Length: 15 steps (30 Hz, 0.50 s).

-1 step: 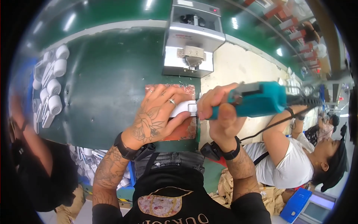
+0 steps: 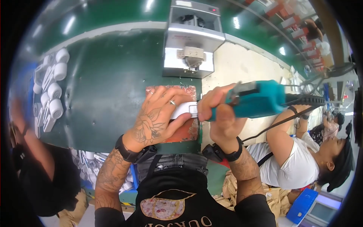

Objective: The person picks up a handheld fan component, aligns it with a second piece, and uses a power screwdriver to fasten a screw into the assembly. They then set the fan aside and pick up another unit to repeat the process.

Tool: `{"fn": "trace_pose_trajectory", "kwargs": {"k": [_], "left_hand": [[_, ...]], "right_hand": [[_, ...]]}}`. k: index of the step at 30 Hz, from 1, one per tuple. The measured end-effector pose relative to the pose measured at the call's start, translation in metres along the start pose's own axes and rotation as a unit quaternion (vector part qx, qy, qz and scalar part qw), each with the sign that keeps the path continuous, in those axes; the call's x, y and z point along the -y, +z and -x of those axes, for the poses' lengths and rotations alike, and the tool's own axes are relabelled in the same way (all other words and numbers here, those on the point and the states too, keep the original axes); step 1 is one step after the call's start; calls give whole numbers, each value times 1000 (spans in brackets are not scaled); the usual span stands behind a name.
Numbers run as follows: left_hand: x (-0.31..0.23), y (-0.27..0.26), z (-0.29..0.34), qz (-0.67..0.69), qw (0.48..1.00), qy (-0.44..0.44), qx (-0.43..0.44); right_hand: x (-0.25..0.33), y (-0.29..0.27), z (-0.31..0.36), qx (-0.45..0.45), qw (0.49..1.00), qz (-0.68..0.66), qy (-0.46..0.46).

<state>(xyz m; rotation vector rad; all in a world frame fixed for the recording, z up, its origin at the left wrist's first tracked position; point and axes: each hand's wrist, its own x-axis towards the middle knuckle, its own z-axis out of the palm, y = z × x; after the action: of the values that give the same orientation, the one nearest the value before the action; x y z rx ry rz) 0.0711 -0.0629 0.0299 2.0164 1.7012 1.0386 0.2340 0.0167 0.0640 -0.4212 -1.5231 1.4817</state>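
My left hand (image 2: 159, 111) is closed round a white plastic part (image 2: 184, 110), its fingers over the far side and the thumb along the near side. The part lies over a worn reddish-brown mat (image 2: 180, 132) on the green bench. In my right hand (image 2: 223, 113) is a teal electric screwdriver (image 2: 257, 99), held nearly level with its body out to the right. Its front end points left at the part's right end, where my right fingers are too. The bit is hidden by those fingers, so I cannot tell whether it touches.
A silver metal machine (image 2: 193, 49) stands beyond my hands. Several white plastic parts with round heads (image 2: 55, 100) lie at the bench's left side. More white parts (image 2: 90, 168) fill a blue bin below. Co-workers sit left and right (image 2: 289, 162). A black cord (image 2: 280, 123) trails right.
The whole view has shifted very slightly. Both hands keep their hold on the white part and the electric screwdriver.
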Motion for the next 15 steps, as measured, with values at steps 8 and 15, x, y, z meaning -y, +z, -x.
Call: {"fn": "trace_pose_trajectory", "kwargs": {"k": [8, 15], "left_hand": [[-10, -2, 11, -66, 992, 102, -38], [-14, -52, 57, -82, 995, -14, -60]], "right_hand": [[11, 1, 16, -84, 990, -86, 74], [68, -17, 36, -115, 986, -55, -104]]}}
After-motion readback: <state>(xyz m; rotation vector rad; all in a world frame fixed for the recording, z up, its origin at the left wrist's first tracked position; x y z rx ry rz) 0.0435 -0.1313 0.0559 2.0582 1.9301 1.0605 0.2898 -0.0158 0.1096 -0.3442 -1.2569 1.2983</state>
